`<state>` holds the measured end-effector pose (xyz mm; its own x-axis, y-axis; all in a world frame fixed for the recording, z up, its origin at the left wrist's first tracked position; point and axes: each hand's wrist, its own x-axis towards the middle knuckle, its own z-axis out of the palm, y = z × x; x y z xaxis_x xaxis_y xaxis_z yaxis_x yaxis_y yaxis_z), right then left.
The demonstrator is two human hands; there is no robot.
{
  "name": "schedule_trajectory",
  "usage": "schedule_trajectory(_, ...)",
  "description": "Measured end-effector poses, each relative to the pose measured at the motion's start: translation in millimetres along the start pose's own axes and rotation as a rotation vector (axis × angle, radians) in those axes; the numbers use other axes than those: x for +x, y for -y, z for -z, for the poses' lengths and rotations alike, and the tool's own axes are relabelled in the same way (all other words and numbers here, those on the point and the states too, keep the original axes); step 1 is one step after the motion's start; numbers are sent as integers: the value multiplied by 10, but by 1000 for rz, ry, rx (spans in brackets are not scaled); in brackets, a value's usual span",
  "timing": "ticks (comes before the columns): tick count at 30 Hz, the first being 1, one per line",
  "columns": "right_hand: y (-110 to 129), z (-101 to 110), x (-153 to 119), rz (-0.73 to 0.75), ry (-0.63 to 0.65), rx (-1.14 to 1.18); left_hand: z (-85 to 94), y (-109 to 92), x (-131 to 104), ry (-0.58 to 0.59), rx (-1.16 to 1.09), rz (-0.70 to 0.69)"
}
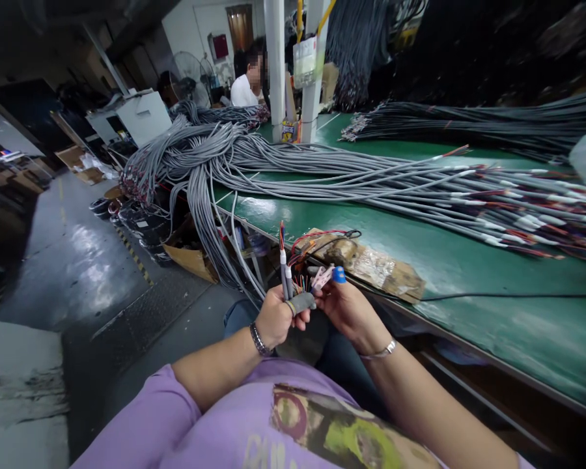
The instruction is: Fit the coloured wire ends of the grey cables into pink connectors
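Observation:
My left hand is closed round grey cables that stand upright, with white bands and thin coloured wires at their tips. Its thumb has a grey cover. Close on the right, my right hand pinches a small pink-and-white piece beside the wire ends; a blue cover is on one fingertip. Just beyond the hands, a wooden block wrapped partly in clear tape lies at the table edge, with red and black wires on it.
Long grey cables lie in a bundle across the green table and hang over its left edge. Behind are white posts, darker cables and a seated person. An open carton sits on the floor at left.

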<state>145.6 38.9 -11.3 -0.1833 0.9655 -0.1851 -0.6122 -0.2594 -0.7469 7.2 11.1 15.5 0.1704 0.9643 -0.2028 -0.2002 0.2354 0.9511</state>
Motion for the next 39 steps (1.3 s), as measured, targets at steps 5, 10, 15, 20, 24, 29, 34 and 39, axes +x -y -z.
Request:
schedule_trajectory(5, -4, -18, 48, -4, -61, 116, -8, 24, 10, -8, 0, 2)
schedule_trajectory(10, -30, -18, 46, 28, -83, 120, -4, 51, 19, -12, 35, 25)
schedule_trajectory(15, -45, 16, -15, -47, 4, 118, -1, 34, -28, -34, 19, 21)
schedule_trajectory(20, -124, 70, -205, -77, 55, 16, 42, 55, -111, -53, 26, -1)
schedule_trajectory(24, -151, 19, -360, 35, 91, -139, 82, 125, -125, -68, 61, -21)
schedule_trajectory(29, -135, -45, -396, 207, -37, -364, 106, 197, -115, -78, 95, -66)
schedule_trajectory(34, -186, -55, -370, 113, -27, -234, 117, 186, -137, -58, 19, -118)
schedule_trajectory(39, -203, -22, -291, -70, 112, -40, 153, 107, -141, 108, -84, -77)
